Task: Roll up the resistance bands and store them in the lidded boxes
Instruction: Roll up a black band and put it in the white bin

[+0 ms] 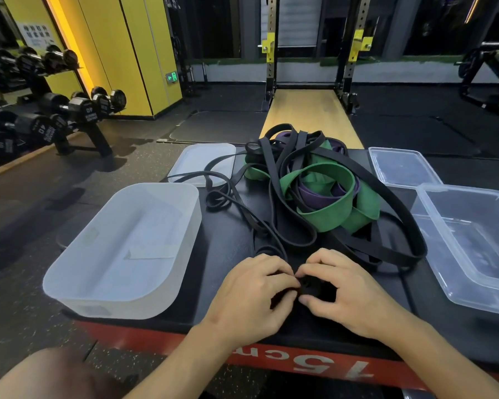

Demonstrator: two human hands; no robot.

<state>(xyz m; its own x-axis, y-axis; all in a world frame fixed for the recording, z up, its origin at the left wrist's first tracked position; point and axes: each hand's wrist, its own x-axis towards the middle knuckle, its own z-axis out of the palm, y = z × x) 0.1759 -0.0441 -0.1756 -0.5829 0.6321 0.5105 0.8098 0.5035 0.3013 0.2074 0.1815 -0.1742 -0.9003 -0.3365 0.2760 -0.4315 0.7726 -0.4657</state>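
A tangled heap of resistance bands (320, 194), black, green and purple, lies in the middle of a black padded platform (231, 249). At the near edge both hands meet over a small coiled end of a thin black band (311, 286). My left hand (251, 295) pinches it from the left, and my right hand (340, 286) holds it with curled fingers and thumb from the right. A frosted open box (104, 286) sits at the left with nothing inside. A clear open box (455, 272) sits at the right.
The frosted lid (193, 156) lies behind the left box, the clear lid (401, 168) behind the right one. The platform has a red front edge (271, 358). A dumbbell rack (49, 116) stands far left, a squat rack (311, 53) straight ahead.
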